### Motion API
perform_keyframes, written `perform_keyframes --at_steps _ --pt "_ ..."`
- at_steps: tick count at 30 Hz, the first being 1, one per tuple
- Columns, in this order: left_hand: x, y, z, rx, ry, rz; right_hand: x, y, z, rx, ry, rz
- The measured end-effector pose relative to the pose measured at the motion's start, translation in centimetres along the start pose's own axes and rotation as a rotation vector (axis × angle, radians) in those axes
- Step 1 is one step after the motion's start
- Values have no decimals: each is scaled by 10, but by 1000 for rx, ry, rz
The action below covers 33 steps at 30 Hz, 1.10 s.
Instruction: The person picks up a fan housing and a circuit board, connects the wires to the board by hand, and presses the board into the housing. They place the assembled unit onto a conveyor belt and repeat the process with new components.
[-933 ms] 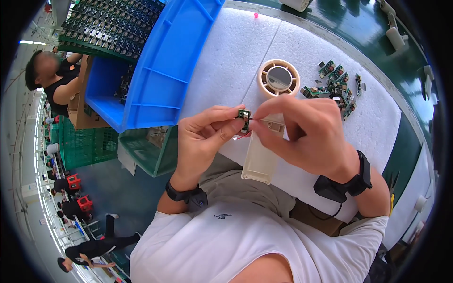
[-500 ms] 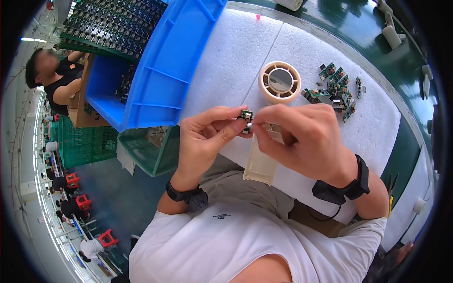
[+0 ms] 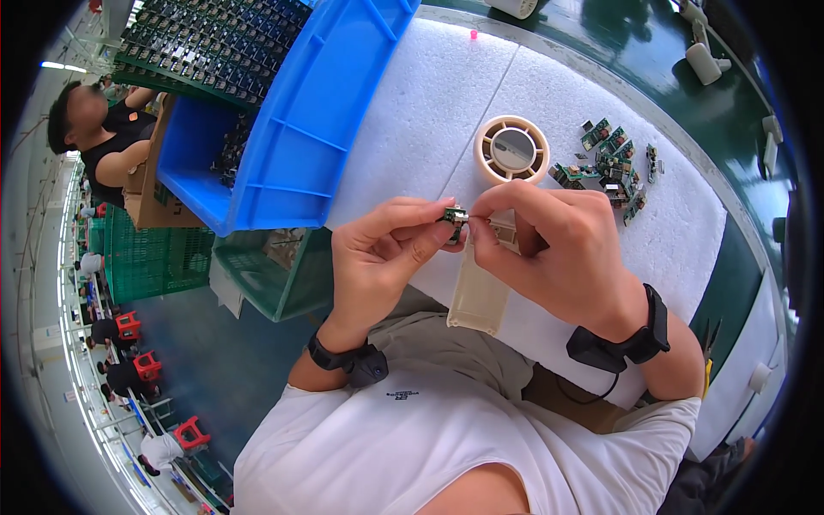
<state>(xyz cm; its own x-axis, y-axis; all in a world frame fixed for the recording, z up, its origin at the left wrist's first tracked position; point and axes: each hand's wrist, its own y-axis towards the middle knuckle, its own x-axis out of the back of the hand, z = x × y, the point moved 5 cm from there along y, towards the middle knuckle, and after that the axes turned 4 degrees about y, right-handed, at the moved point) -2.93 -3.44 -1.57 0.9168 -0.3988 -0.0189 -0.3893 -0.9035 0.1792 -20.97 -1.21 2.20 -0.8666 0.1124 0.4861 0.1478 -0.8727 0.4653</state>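
Over the white foam mat, my left hand [image 3: 378, 257] pinches a small green circuit board [image 3: 451, 220] between thumb and fingertips. The thumb and forefinger of my right hand [image 3: 558, 249] close on a small whitish piece [image 3: 464, 217] at the board's right edge; its exact kind is too small to tell. Below my hands lies a long cream plastic shell [image 3: 479, 296], its upper end partly behind my right hand. Just beyond the right hand is a round cream fan head [image 3: 512, 153] with a grey disc in its centre. Whether shell and fan head are joined is hidden.
Several loose circuit boards [image 3: 616, 167] lie in a pile at the right of the foam mat [image 3: 412, 112]. A blue bin [image 3: 296, 129] stands left, with board panels [image 3: 210, 51] on top. Green crates [image 3: 275, 275] sit below it. Another person [image 3: 112, 159] is at far left.
The circuit board has turned in my left hand, and my right fingertips have shifted slightly right and up beside it. The fan head and pile stay in place.
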Motion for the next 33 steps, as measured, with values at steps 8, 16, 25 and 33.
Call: perform_keyframes --at_steps 8,16,25,33 --pt "-6 -10 0 -227 108 -129 6 6 6 183 8 -154" --pt "-12 -13 -2 -312 324 -221 7 2 -1 -117 255 -45" --pt "-30 -19 -9 -551 652 -390 2 -5 -8 -306 513 -73" --pt "-32 -18 -14 -621 794 -443 -2 -3 -9 -378 557 -95"
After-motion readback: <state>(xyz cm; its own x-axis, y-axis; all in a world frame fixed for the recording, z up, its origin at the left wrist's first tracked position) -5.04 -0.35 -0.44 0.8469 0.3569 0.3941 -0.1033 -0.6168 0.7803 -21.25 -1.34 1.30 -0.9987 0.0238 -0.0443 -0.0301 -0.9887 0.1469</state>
